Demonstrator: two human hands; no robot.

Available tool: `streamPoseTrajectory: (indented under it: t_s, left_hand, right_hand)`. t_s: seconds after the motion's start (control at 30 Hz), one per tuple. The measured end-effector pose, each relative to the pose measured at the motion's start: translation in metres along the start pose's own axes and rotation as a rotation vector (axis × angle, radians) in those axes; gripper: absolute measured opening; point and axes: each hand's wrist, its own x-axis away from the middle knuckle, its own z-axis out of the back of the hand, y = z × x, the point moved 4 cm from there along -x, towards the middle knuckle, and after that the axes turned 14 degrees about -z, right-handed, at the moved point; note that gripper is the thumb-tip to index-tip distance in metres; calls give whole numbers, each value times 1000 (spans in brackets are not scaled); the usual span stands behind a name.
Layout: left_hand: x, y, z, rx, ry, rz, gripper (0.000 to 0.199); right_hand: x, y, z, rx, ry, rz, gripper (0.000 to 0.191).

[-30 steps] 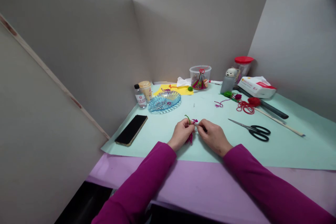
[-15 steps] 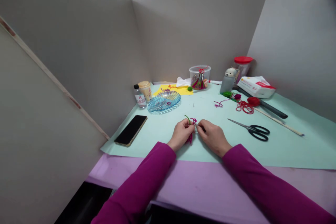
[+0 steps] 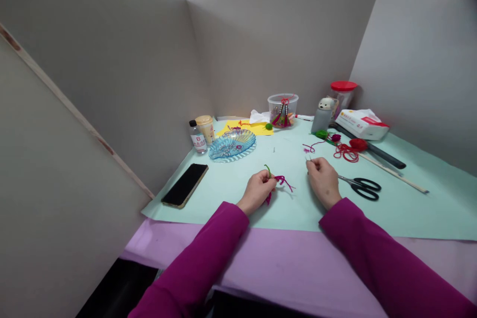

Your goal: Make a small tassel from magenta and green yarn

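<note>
My left hand (image 3: 258, 190) is closed over the mint-green table sheet, pinching a magenta yarn tassel (image 3: 269, 198). Magenta yarn ends (image 3: 285, 182) stick out to the right of its fingers, and a green strand (image 3: 267, 169) rises above them. To the right, apart from the yarn, my right hand (image 3: 323, 183) is closed too. From its fingertips poke the thin, pale tips of a small silvery tool (image 3: 308, 158); most of it is hidden, so its kind is unclear. Black-handled scissors (image 3: 363, 187) lie just right of that hand, blades partly behind it.
A blue shell-shaped dish (image 3: 233, 145) holds small beads. On the left are a phone (image 3: 185, 185), a bottle (image 3: 198, 138) and a cup (image 3: 205, 127). A plastic tub (image 3: 283, 109) with tassels stands behind. Red yarn (image 3: 348, 151), a stick (image 3: 395, 174) and a tissue pack (image 3: 362, 124) lie right.
My right hand has moved away from the left, to the right and slightly up, with the silvery tool. The magenta yarn ends now lie loose beside my left hand, which stays in place.
</note>
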Motion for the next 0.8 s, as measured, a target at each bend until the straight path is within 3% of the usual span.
streamPoseTrajectory:
  t_s: [0.07,0.23,0.43,0.53,0.63,0.7,0.8]
  left_hand:
    - [0,-1,0,-3,7,-1,9]
    - [-2,-4,0,27,18,-24,14]
    - [-1,-1,-1,5,9,-53,10]
    - [-1,-1,0,16,19,-28,14]
    - [0,-1,1,41,38,10,20]
    - [0,0,1,57,51,27,21]
    - [1,3,1,70,75,33,20]
  right_hand:
    - [3,-5,2,-65,-31,0,25]
    - [34,-29,-16,-24,-347,190,27]
    - [41,-25,-29,-12,-590,162,18]
    - [35,-22,-27,126,-518,280,14]
    - [27,-19,-23,415,-346,415,14]
    - [20,-15,-18,526,-235,355,16]
    - [12,-13,-7,454,-105,197,22]
